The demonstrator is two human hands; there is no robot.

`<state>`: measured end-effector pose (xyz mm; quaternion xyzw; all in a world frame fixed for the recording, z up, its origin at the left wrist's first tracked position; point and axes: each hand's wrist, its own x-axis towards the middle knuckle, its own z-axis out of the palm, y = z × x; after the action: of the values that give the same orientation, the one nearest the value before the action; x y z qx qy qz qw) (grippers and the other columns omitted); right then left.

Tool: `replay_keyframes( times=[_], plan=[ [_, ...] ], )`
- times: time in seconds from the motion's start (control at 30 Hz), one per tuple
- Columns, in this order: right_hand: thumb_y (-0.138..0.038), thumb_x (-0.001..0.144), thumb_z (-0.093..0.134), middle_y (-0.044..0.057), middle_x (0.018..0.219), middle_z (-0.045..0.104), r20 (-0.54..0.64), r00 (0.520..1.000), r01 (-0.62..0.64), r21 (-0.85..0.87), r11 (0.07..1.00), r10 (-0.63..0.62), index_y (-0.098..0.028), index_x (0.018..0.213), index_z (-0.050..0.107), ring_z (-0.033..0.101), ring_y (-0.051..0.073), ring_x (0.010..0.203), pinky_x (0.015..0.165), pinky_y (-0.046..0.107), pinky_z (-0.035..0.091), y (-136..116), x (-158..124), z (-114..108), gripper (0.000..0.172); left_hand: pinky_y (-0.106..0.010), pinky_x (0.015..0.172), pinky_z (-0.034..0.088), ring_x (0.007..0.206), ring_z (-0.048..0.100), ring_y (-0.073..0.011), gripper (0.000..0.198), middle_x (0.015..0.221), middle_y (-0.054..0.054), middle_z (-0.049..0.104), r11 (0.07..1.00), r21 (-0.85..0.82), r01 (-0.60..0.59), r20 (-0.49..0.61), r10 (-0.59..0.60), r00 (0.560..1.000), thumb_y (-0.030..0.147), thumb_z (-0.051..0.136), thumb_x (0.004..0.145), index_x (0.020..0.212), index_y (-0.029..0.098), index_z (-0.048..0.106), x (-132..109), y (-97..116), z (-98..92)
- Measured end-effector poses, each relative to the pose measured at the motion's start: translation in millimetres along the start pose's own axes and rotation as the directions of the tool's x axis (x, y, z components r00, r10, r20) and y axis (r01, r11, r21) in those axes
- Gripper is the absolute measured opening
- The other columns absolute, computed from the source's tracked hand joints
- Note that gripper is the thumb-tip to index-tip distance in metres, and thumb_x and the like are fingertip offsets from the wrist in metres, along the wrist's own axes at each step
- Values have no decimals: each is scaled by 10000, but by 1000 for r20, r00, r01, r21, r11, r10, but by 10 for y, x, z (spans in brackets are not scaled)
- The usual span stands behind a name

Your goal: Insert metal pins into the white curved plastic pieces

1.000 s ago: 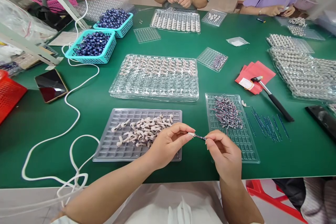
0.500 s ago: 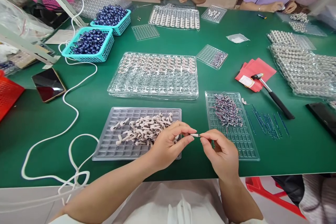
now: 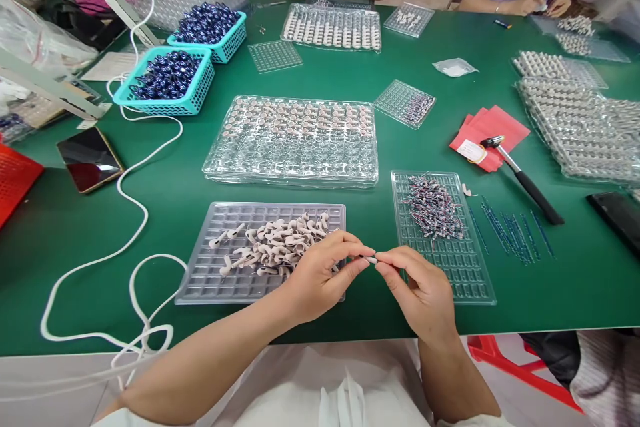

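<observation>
My left hand (image 3: 320, 277) is closed in a pinch on a small white earbud shell (image 3: 371, 259), above the gap between two trays. My right hand (image 3: 423, 287) meets it from the other side, thumb and forefinger pinched on the shell's stem end. Whatever small part may sit at that end is covered by the fingertips. Under and beyond my left hand, a clear compartment tray (image 3: 200, 283) carries a loose heap of white earbud shells (image 3: 280, 240). Close to my right hand lies another tray (image 3: 473, 283) with a pile of tiny wired components (image 3: 435, 207).
Beyond stands a large blister tray (image 3: 290, 163) partly filled with earbud pieces. To the right lie a hammer (image 3: 523, 180), red packets (image 3: 505, 127) and thin blue strips (image 3: 510, 233). Turquoise baskets (image 3: 197, 97), a phone (image 3: 90, 159) and a white cable (image 3: 143, 213) are left. Two co-workers sit opposite.
My right fingertips have moved slightly left, closer to my left ones. The dark tip at the shell's end, visible before, is now covered. The whole view has shifted a little.
</observation>
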<state>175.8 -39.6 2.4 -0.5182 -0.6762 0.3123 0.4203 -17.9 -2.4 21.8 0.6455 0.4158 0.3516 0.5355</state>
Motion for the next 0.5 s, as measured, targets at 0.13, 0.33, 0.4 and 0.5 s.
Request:
replay_keyframes(
  times=[0.13,0.33,0.4,0.5],
  plan=[
    [-166,913,614,18,887,705,-27,1000,-5,22,1000,6,-258,1038,676,653,142,747,647,262,533,-1,-7,29,167,-333,805,489,889,628,-214,204,952,-95,655,1000,8,1,11,-1,1000,208,596,918,1040,225,759,-5,-10,9],
    [-188,875,678,-6,905,717,-60,995,-70,100,992,76,-286,1112,634,660,134,755,732,271,560,10,-48,52,260,-341,832,483,901,629,-215,179,949,-96,663,998,-64,21,-9,-21,1000,228,602,923,1021,211,751,-17,-21,17],
    [-184,877,672,6,934,720,-47,996,-68,106,992,73,-281,1111,636,661,140,766,738,281,559,7,-47,39,256,-338,831,485,904,628,-213,176,961,-95,663,996,-84,20,-26,-22,999,238,601,928,1022,215,747,-23,-23,11],
    [-163,881,659,9,899,709,-47,998,-33,82,996,37,-269,1080,645,643,140,743,705,279,542,-1,-23,27,226,-336,831,491,905,629,-212,169,958,-91,666,997,-80,-2,-42,-1,999,225,607,924,1019,221,746,-25,-12,7]
  ],
)
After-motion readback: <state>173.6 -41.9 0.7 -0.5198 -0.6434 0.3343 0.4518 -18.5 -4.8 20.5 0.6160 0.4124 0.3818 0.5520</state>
